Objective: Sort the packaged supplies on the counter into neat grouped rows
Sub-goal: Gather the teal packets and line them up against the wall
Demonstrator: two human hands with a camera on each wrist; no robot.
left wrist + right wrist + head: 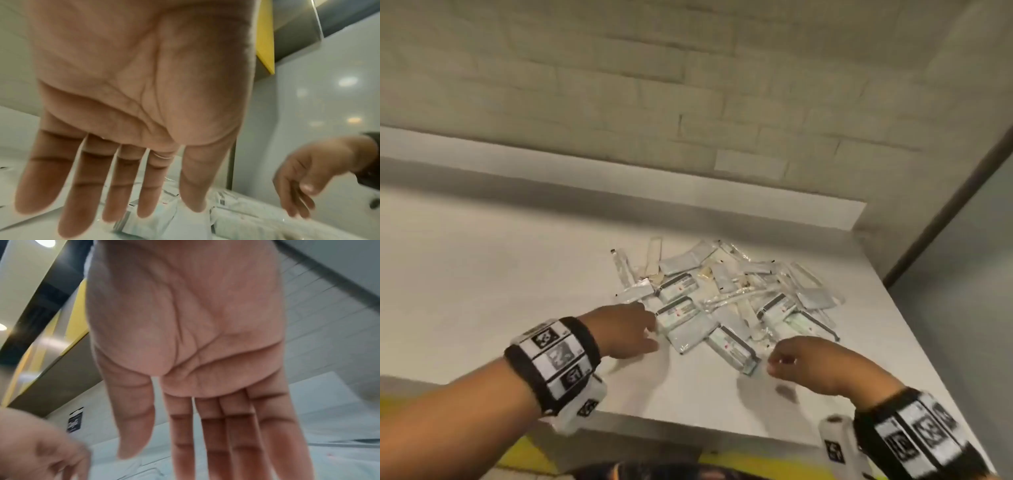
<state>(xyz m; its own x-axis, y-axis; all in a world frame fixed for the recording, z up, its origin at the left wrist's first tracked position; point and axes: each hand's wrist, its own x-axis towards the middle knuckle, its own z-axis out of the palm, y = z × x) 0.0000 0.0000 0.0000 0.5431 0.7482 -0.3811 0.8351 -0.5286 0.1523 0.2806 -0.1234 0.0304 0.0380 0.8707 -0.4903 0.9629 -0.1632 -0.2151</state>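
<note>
From the head view, the sorting looks barely begun: the packaged supplies (726, 294) lie in one jumbled, overlapping heap toward the far right of the pale, matte surface (500, 267), with no rows laid out. They are flat pouches, some clear and glossy film, some white with printed labels. The left hand (625, 330) and right hand (811, 365) hover at the heap's near edge.

The left wrist view shows straight, spread fingers (121, 183) holding nothing, above crinkled wrappers (156, 216).

The right wrist view shows an empty, extended palm too.
</note>
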